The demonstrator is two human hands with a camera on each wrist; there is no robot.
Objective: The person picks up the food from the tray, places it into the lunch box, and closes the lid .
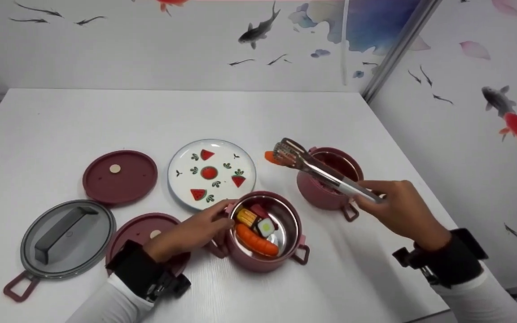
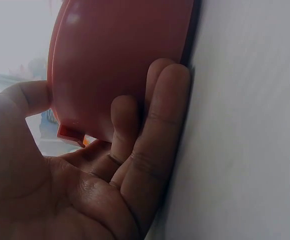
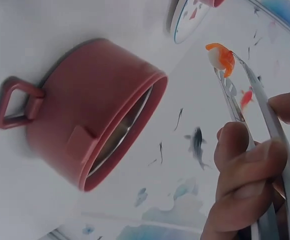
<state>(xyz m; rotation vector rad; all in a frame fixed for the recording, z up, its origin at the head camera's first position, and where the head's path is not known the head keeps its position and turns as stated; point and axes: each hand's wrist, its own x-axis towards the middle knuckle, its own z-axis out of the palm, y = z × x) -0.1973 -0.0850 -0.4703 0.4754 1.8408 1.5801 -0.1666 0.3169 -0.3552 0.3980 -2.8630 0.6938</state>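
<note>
My left hand (image 1: 195,234) holds the near maroon pot (image 1: 260,268), its thumb at the rim and fingers against the outer wall (image 2: 105,60). Inside lie an orange toy sausage (image 1: 256,242), a yellow-topped piece (image 1: 247,217), a white roll with a green centre (image 1: 266,228) and a dark red piece. Metal tongs (image 1: 326,172) are gripped in my right hand (image 1: 395,213), raised across the far maroon pot (image 1: 319,195). Their tips pinch an orange-and-white toy food piece (image 3: 221,59), which overlaps the tabletop between plate and far pot in the head view.
A white plate (image 1: 218,146) with watermelon pictures lies behind the near pot. To the left are a maroon lid (image 1: 121,190), a grey lid (image 1: 63,264) with a bar handle, and another maroon lid (image 1: 151,222) partly under my left forearm. Printed walls (image 1: 173,54) border the table.
</note>
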